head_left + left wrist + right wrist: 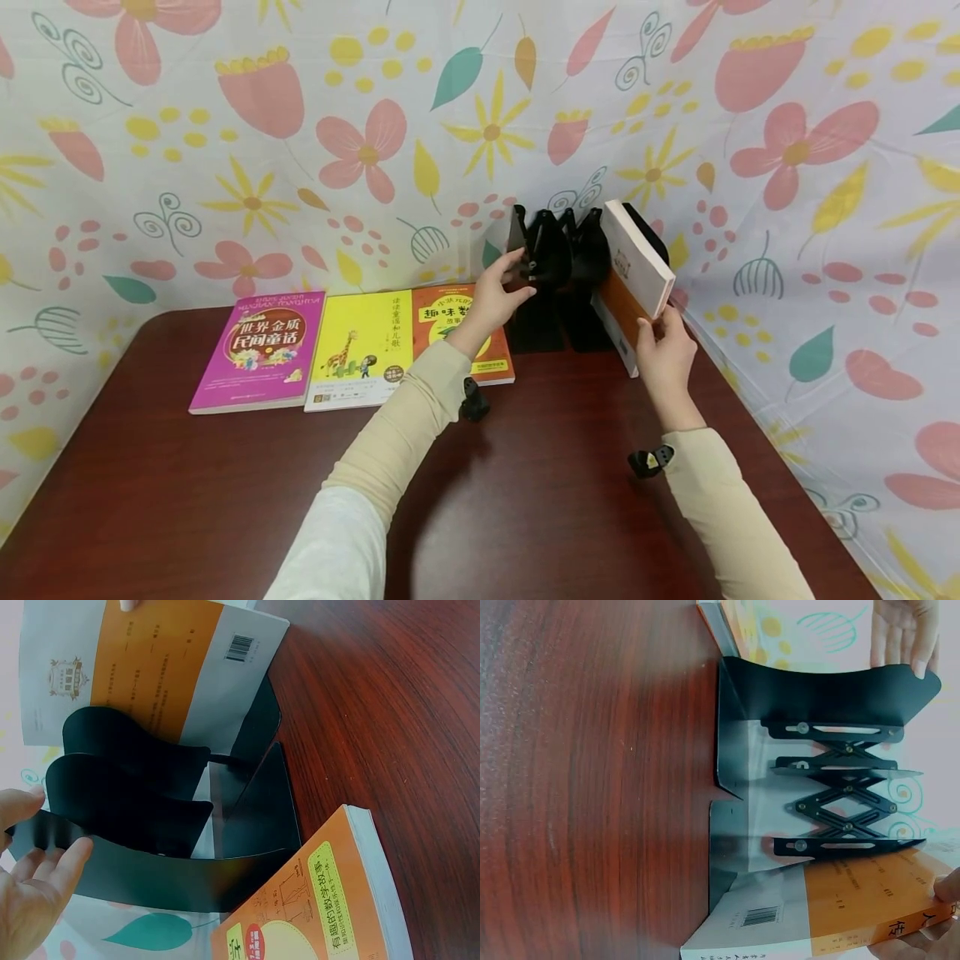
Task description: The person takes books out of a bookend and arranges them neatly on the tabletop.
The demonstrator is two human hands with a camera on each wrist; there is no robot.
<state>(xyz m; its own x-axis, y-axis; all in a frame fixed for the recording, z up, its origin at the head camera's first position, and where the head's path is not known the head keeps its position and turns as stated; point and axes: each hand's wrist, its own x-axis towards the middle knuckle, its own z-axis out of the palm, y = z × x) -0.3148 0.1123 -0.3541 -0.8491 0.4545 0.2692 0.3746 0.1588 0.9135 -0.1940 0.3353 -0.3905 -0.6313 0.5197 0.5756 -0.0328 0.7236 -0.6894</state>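
Observation:
A black expandable bookend rack (pixel 551 250) stands against the back, its scissor-like links (pixel 847 789) showing in the right wrist view. My left hand (pixel 491 304) pinches the upper edge of its left end plate (pixel 817 694), thumb on one side and fingers on the other. At the rack's right side, my right hand (pixel 666 354) grips a white-and-orange book (pixel 154 667) by its spine side. That book stands upright, leaning slightly, beside a divider plate. In the right wrist view, the right thumb (pixel 946 886) presses the cover while the fingers wrap the spine.
Left of the rack, a purple book (pixel 262 354), a yellow book (pixel 360 346) and an orange book (pixel 491 371) lie flat in a row on the dark red-brown table (pixel 525 500). A floral cloth (pixel 360 158) hangs behind and on the right.

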